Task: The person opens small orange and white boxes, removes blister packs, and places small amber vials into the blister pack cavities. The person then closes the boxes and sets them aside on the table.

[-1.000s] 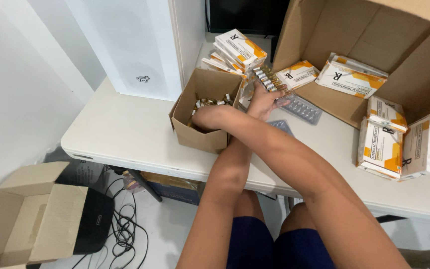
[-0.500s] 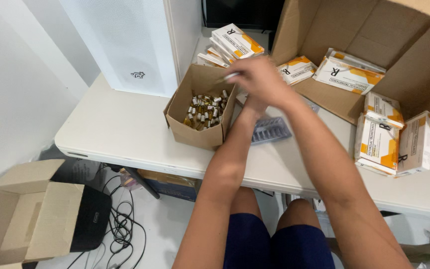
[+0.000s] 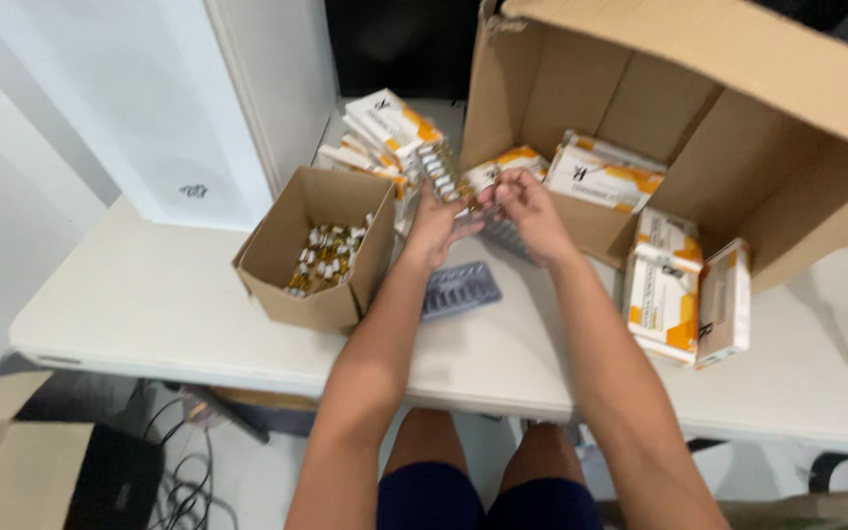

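Two hands meet above the white worktop (image 3: pixel 149 304), just in front of the big open carton (image 3: pixel 699 128). The left hand (image 3: pixel 436 228) and right hand (image 3: pixel 527 211) are both curled, fingers pinched together on what looks like a clear tray of small vials (image 3: pixel 441 169), held up between them; the exact grip is blurred. A second, empty-looking grey blister tray (image 3: pixel 459 290) lies flat on the worktop below the wrists. Just to the left stands a small open cardboard box (image 3: pixel 316 250), partly filled with loose vials. White-and-orange packets (image 3: pixel 385 123) are stacked behind it, with more inside and beside the big carton. By my reading, the step in hand is freeing vials from the held tray; any next move would call for a careful pinch on fragile glass.
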